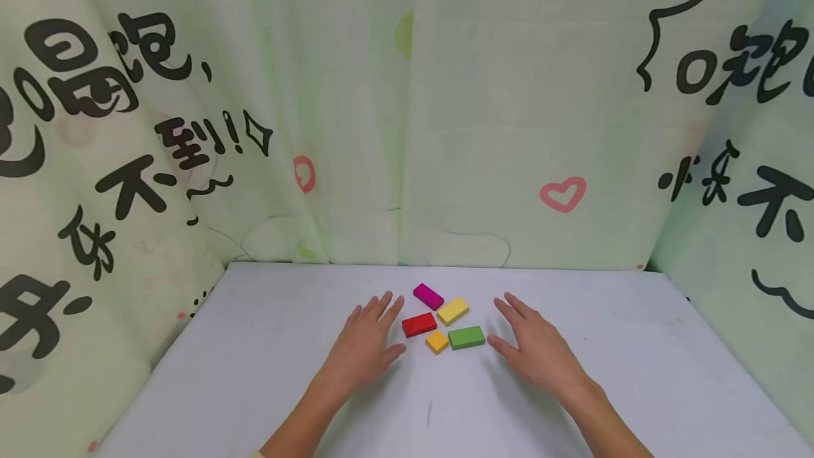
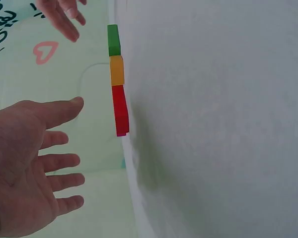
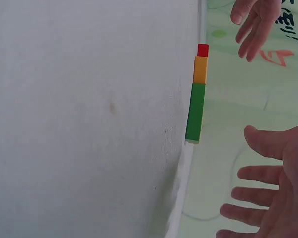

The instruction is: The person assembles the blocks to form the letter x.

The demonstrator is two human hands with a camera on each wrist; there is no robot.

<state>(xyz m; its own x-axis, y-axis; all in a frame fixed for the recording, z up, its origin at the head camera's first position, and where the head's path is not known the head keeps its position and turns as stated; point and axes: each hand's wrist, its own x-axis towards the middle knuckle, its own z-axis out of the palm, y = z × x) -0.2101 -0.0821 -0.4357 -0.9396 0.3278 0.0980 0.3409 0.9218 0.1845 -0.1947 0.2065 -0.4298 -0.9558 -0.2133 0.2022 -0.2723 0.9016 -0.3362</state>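
Five small blocks lie in a loose cluster on the white table [image 1: 267, 345]: a magenta block [image 1: 428, 295] farthest back, a yellow block [image 1: 453, 312], a red block [image 1: 419, 324], a short orange block [image 1: 437, 341] and a green block [image 1: 466, 338]. My left hand [image 1: 364, 345] is held left of the red block, fingers spread and straight, holding nothing. On the other side my right hand [image 1: 537, 348] has its fingers extended too, thumb close to the green block's right end. Both palms face the blocks, as the left wrist view shows of the left palm [image 2: 20, 168].
A pale green curtain [image 1: 470, 126] with black lettering and pink hearts hangs behind the table's far edge and along both sides. Soft shadows of the hands fall on the tabletop.
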